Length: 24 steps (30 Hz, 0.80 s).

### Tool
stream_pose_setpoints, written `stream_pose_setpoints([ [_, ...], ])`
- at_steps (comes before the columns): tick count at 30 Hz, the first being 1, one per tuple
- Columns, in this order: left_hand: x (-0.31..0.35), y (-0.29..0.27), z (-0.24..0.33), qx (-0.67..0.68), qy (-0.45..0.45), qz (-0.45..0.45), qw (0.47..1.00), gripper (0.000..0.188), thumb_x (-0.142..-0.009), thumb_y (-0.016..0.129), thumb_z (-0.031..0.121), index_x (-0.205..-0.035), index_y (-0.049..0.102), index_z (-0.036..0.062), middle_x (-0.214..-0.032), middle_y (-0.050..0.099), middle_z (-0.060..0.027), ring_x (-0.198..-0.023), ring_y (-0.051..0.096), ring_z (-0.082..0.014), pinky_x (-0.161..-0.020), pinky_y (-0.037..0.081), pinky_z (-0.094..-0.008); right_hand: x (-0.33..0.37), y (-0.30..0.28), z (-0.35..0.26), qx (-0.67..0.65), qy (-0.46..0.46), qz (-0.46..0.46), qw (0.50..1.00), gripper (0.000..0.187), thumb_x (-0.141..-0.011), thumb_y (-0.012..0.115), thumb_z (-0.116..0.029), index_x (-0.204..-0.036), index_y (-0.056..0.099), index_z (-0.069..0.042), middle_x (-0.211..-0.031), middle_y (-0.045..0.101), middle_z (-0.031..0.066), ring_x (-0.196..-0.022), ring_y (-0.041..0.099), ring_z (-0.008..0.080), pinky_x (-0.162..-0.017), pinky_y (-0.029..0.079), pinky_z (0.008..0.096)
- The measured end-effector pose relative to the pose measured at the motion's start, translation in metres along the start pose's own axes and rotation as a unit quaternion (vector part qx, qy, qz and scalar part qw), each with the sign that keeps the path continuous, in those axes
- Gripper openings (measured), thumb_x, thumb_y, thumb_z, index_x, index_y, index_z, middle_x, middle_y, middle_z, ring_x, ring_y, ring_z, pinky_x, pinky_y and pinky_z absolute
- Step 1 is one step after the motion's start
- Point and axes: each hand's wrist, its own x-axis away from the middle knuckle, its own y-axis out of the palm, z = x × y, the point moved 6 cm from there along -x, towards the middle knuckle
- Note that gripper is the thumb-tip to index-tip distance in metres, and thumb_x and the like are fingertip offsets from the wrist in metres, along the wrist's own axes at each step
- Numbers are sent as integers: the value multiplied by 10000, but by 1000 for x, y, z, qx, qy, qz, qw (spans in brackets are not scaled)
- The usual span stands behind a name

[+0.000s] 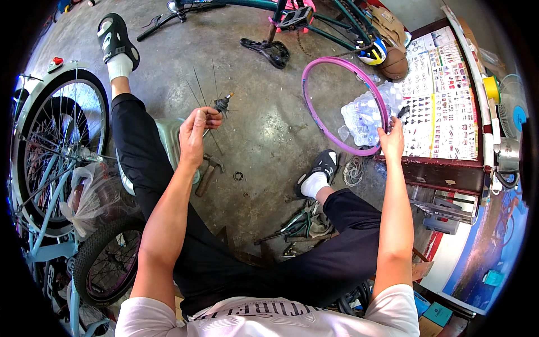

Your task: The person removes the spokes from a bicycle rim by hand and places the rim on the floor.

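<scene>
Concrete floor (264, 185) below: gripping purple rim (331, 59) by near right edge in right hand (392, 140), reaching forward; well apart, holding spoked hub (222, 104) in curled left hand (197, 128), beside left leg (137, 132).

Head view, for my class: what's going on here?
The person's left hand holds a small dark wheel hub with a few thin spokes splaying out. The right hand grips a pink-purple rim by its edge, well apart from the hub. No spokes join the two. A hammer lies on the floor near the left forearm.
</scene>
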Motion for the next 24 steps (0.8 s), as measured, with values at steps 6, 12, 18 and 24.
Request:
stream_pose_setpoints([
  [6, 0, -2, -1, 4, -3, -3, 1000, 524, -1141, 463, 444, -1195, 662, -38, -1078, 715, -134, -956, 678, -182, -908, 555, -355, 0, 3, -4, -8, 5, -12, 1000, 665, -881, 784, -265, -1450, 523, -43, -1348, 677, 215, -1224, 657, 392, -1034, 508, 470],
  [12, 1, 6, -5, 2, -7, -20, 1000, 503, -1141, 469, 435, -1206, 666, -23, -1086, 721, -124, -974, 679, -178, -912, 550, -349, 1, -3, -14, -18, 12, -14, 1000, 637, -906, 772, -312, -1440, 536, -59, -1295, 717, 188, -1142, 701, 379, -975, 533, 470],
  [18, 11, 34, -26, -7, -43, -86, 995, 378, -1131, 529, 318, -1225, 682, -15, -1116, 716, -73, -1016, 659, -159, -931, 522, -327, 0, 3, -20, 39, -5, -13, 999, 449, -993, 686, -305, -1423, 617, -194, -1165, 760, 192, -1095, 713, 417, -928, 544, 486],
  [24, 7, 63, -31, 18, -71, -86, 994, 394, -1129, 534, 313, -1263, 681, -27, -1116, 738, -98, -1001, 699, -172, -908, 547, -330, -8, 4, -8, -2, -2, -26, 1000, 473, -995, 693, -304, -1451, 618, -207, -1215, 753, 178, -1110, 717, 395, -933, 548, 472],
])
